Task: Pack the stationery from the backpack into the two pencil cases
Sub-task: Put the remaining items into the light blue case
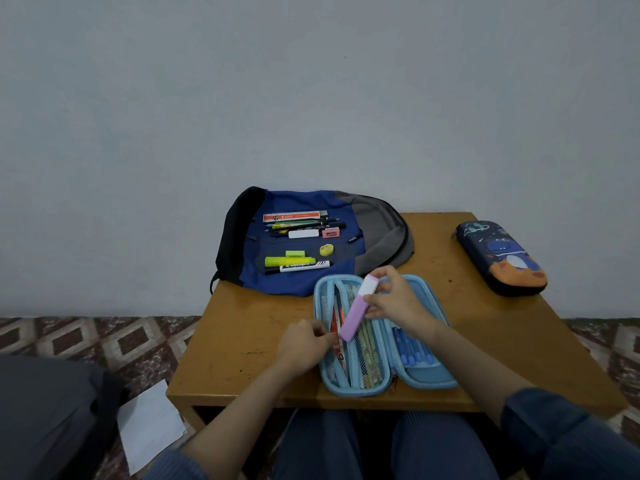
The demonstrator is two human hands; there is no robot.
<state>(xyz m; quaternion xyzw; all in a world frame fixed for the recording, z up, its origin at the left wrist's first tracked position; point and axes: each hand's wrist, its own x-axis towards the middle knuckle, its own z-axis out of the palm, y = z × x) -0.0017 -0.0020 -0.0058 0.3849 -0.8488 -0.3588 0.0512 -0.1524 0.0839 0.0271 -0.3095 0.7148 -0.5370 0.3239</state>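
Head view. I see the light blue pencil case (360, 391) lying unzipped and spread flat at the near middle of the wooden table (242, 341).

- Its left half has a mesh pocket with a ruler (336, 329) in it. The ruler has red print, and I can just make out the digits 8 and 0.
- The centre mesh flap covers a row of patterned pencils (366, 344).
- The right half carries blue pens (412, 349) in loops.

The right hand (394, 303) pinches the purple highlighter (355, 315) between thumb and fingertips near its white cap. The highlighter slants over the left half of the case, with its lower end down at the pocket. The left hand (304, 344) sits at the case's left edge. Its fingers are curled and nip the pocket edge beside the ruler.

The blue and grey backpack (375, 230) lies flat at the far left corner, with stationery laid out on top:

- a long orange and white box (294, 216) marked "g'soft"
- a bunch of dark pens and pencils (304, 224)
- a white eraser (303, 234)
- a pink eraser (330, 233), its print too small to read
- a yellow round piece (326, 250)
- a green block (295, 253)
- a yellow highlighter (289, 261)
- a white marker (302, 267), its label blurred

The dark blue space-print pencil case (502, 258) lies closed at the far right of the table, well apart from the open one.

A white sheet (149, 424) lies on the patterned floor to the left.
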